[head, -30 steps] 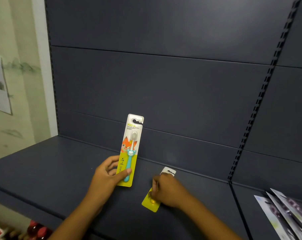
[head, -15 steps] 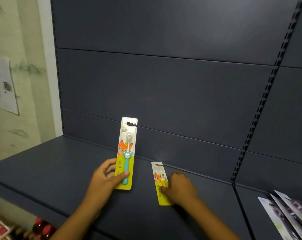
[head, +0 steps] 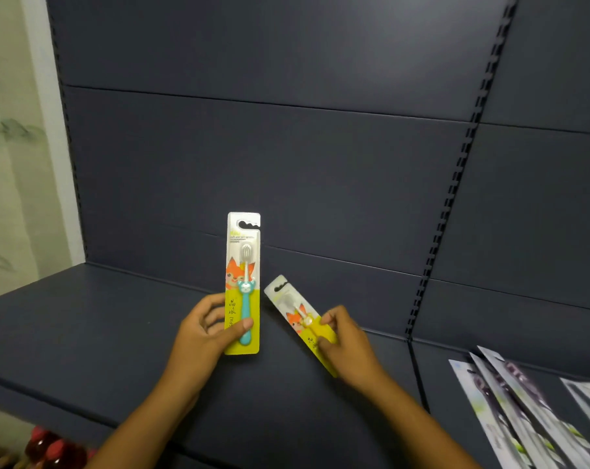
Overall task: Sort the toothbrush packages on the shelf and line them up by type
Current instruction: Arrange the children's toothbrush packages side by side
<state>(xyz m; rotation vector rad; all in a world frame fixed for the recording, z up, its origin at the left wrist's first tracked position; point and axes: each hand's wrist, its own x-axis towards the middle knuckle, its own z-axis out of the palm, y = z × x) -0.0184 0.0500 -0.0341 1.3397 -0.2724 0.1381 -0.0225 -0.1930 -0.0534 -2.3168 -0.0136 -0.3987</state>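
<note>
Print on both packs too small to read. Grey packs [head: 530, 414] at right blurred, cut by frame edge. Red bottles [head: 55, 448] below shelf [head: 84, 333] half hidden. Left hand [head: 202, 336] pinches blue pack [head: 243, 282], upright against back panel [head: 287, 164]. Right hand [head: 346, 343] grips yellow pack [head: 300, 319], tilted left, lower end hidden behind hand; whether it touches shelf unclear.

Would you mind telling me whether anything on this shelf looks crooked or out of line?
Yes. The yellow toothbrush pack, gripped by the right hand, tilts left, while the blue toothbrush pack in the left hand stands upright. The grey packs at right lie fanned and overlapping.
</note>
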